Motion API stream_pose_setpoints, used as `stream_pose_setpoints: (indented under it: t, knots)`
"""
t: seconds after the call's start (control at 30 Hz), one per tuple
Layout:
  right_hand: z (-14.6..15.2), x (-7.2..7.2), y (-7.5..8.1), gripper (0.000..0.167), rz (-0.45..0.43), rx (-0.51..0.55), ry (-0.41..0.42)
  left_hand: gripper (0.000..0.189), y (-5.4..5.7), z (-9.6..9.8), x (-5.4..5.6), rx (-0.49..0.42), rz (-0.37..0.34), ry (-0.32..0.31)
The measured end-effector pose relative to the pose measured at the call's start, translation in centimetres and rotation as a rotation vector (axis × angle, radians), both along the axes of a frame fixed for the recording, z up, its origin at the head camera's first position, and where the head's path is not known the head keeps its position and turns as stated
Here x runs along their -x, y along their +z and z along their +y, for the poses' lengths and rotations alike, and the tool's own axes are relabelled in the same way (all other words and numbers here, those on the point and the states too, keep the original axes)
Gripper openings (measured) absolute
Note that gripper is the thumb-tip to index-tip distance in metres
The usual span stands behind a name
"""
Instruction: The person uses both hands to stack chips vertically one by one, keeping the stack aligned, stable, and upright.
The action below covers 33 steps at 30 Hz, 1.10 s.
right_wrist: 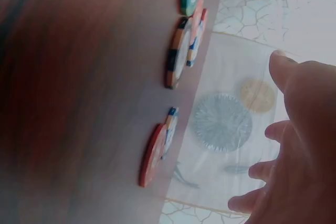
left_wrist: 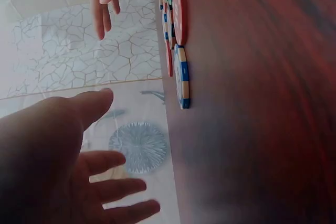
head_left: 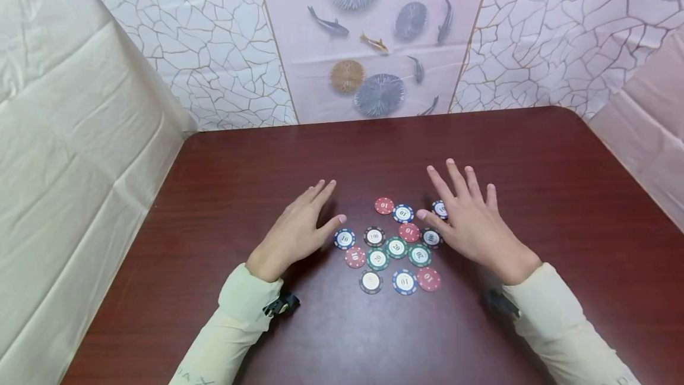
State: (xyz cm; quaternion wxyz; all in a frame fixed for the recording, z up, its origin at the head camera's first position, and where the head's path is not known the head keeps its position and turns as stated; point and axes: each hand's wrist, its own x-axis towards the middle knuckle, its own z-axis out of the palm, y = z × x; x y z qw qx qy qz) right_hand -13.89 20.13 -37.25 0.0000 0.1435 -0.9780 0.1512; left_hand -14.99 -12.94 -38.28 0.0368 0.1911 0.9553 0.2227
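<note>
Poker chips in red, blue, black and green lie flat in a loose cluster on the table, between the two hands. My left hand [head_left: 296, 230] hovers just left of a blue chip [head_left: 344, 239], fingers extended, thumb apart, holding nothing. On the other side my right hand [head_left: 475, 224] is held above the table with fingers spread, near a black chip [head_left: 430, 237] and partly over a blue chip [head_left: 440, 210]. A red chip [right_wrist: 152, 156] beside that blue one shows in the right wrist view but is hidden by the hand in the head view. Green chips [head_left: 396, 248] sit mid-cluster.
The dark red-brown table [head_left: 256, 159] has a glossy surface. Behind it hangs a patterned cloth [head_left: 214, 34] with fish and round motifs. Pale fabric [head_left: 80, 165] drapes along the left side, and more cloth [head_left: 646, 123] hangs at the right edge.
</note>
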Motion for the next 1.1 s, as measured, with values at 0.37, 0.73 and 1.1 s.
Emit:
stream_pose_setpoints:
  t: [0.37, 0.73, 1.1]
  knots:
    - [-1.0, -1.0, -0.1, 0.084, -0.042, 0.132, 0.125, 0.063, -0.3, 0.5, 1.0, -0.027, -0.019, -0.288]
    - [-1.8, -1.0, -0.6, 0.058, -0.027, 0.282, 0.202, 0.061, -0.9, 1.1, 3.1, -0.149, -0.143, -0.427]
    - [-2.3, -0.4, -1.5, 0.039, -0.010, 0.256, 0.288, 0.059, -2.3, 2.1, 4.3, -0.146, -0.247, -0.397]
